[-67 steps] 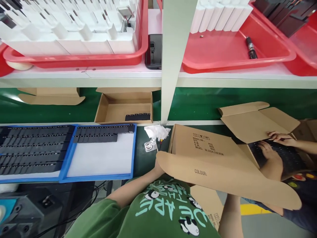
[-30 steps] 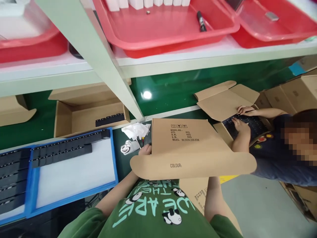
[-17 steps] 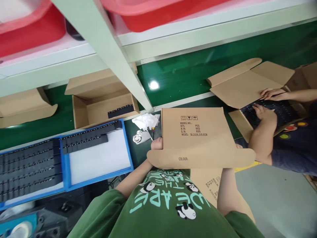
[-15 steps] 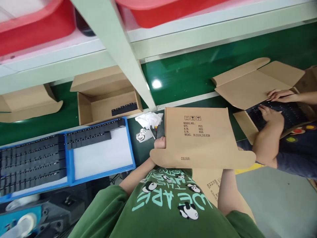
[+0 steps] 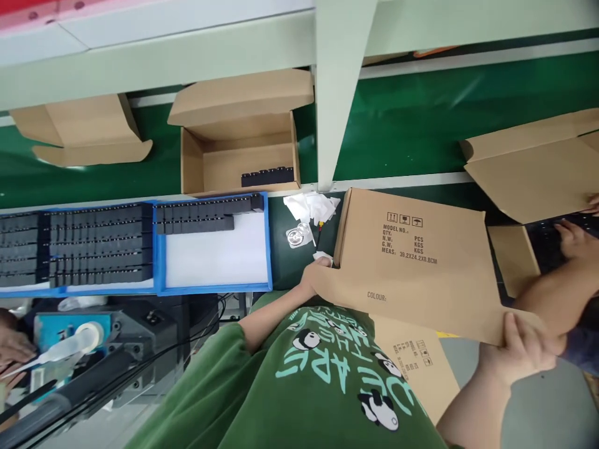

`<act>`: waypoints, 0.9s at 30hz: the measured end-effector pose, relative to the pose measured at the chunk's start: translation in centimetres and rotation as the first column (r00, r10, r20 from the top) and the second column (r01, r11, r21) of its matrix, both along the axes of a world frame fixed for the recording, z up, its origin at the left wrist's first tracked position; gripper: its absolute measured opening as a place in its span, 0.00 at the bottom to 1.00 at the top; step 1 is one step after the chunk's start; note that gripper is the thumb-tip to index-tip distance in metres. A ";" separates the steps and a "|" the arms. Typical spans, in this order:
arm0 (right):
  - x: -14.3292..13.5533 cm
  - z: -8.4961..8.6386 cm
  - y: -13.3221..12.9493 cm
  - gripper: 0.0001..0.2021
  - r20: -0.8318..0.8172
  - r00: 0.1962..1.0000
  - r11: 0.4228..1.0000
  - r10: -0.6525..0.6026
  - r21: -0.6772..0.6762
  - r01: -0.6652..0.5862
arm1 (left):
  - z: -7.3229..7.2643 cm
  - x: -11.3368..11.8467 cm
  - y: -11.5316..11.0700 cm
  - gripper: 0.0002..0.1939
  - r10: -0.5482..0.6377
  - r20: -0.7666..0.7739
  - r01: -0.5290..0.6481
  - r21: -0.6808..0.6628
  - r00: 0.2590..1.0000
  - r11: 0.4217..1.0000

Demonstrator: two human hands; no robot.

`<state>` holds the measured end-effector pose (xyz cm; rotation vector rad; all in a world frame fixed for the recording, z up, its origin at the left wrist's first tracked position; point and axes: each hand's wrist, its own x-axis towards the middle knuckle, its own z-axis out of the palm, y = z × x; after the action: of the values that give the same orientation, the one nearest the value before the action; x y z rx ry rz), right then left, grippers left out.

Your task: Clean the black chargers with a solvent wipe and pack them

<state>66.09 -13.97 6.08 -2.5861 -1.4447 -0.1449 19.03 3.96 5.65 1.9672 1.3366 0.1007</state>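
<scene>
Head view: both hands hold a flat carton (image 5: 412,268), printed side up, above the near edge of the bench. Its panel reads "MODEL NO., QTY, N.W., G.W., MEAS." and, lower down, "COLOUR:". The left hand (image 5: 314,274) is closed on the carton's left corner, fingers curled over the edge. The right hand (image 5: 519,352) clamps the near right corner, thumb on top and fingers underneath. The carton tilts, its far edge resting towards the green belt (image 5: 412,137), its near edge over the green shirt (image 5: 318,386). A second carton (image 5: 416,368) with the same print lies below it, partly hidden.

Just left of the left hand are crumpled white wipes (image 5: 309,206) and a small clear bag (image 5: 298,236). Further left, two blue trays (image 5: 159,249) hold rows of black parts (image 5: 93,243); the nearer tray is mostly bare white. Behind them, on the belt, an open box (image 5: 238,156) holds one row of black parts. Another open box (image 5: 84,128) stands at far left.

At right, a co-worker's hand (image 5: 573,240) rests on dark parts inside an open box (image 5: 528,168), well apart from the held carton.
</scene>
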 end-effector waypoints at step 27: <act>-1.3 -2.8 -2.2 0.19 0.038 0.997 0.956 -0.060 -0.286 0.068 | -0.8 0.3 -2.2 0.18 -0.393 -0.159 0.391 -0.045 0.906 0.919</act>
<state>64.81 -16.19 3.23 -2.8739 -1.4907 0.0222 19.28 1.76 4.82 2.2334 1.0084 -0.2690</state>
